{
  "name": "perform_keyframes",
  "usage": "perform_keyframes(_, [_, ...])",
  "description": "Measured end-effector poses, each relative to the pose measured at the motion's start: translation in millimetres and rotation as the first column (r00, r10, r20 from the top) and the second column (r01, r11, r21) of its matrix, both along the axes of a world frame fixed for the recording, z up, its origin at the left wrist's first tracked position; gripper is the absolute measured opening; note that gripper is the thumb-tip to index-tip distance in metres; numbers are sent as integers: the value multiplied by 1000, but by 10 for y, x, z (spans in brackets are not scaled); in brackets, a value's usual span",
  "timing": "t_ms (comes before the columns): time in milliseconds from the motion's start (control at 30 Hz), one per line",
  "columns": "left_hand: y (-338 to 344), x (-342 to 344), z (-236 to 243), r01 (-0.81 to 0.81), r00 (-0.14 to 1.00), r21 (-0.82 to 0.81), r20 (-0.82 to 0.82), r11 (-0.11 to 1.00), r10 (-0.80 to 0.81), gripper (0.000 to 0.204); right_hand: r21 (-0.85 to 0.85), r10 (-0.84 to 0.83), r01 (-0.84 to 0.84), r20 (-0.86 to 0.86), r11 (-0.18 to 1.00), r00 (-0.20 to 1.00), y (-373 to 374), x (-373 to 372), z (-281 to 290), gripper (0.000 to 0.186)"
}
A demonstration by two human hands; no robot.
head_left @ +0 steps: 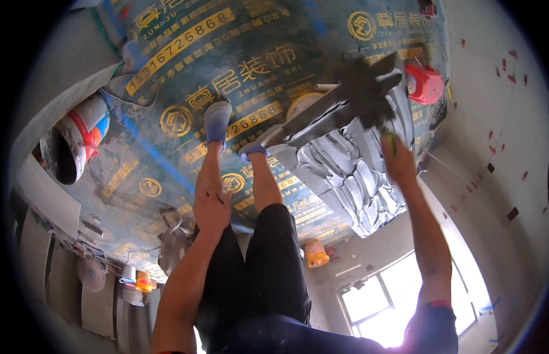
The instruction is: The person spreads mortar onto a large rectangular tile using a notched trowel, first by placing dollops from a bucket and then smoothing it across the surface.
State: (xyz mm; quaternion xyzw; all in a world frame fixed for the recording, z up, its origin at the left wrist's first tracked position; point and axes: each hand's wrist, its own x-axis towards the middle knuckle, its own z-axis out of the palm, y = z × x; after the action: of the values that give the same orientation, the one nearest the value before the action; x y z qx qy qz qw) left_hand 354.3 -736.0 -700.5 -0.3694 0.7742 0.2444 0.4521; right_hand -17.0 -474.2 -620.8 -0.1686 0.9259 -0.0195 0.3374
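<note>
My right hand (pixel 398 162) grips the green-yellow handle of a trowel (pixel 366 88), whose dark blade is smeared by motion. The trowel hangs over the far part of a large slab (pixel 351 168) thickly coated with ridged, wet grey mortar. A dark straight edge runs along the slab's far left side. My left hand (pixel 212 212) rests on my left leg near the knee, its fingers laid out and apart. A thin dark mark shows between those fingers; I cannot make out what it is.
Green printed sheeting (pixel 168 76) covers the floor under my feet. A red container (pixel 425 84) stands beyond the slab, and an orange bucket (pixel 315 253) is nearer. At left lies a tipped bucket (pixel 79 138). A fan (pixel 174 248) is behind my left arm; a wall (pixel 492 118) rises at right.
</note>
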Motion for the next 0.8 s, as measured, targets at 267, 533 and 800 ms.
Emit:
perform_keyframes(267, [-16,41,-23,28,997,-45,-68,999,-31,67,132,112,-190,448,973,887,-433,1058,119,38])
perform_keyframes(533, [-86,-24,-42,36,996,-29,-77,999,-39,77,43,86,-91,107,995,991,-1037,252,-1040,43])
perform_keyframes(800, [-233,79,-21,99,993,-17,-70,995,-100,76,-28,-364,367,79,930,928,-480,955,-253,42])
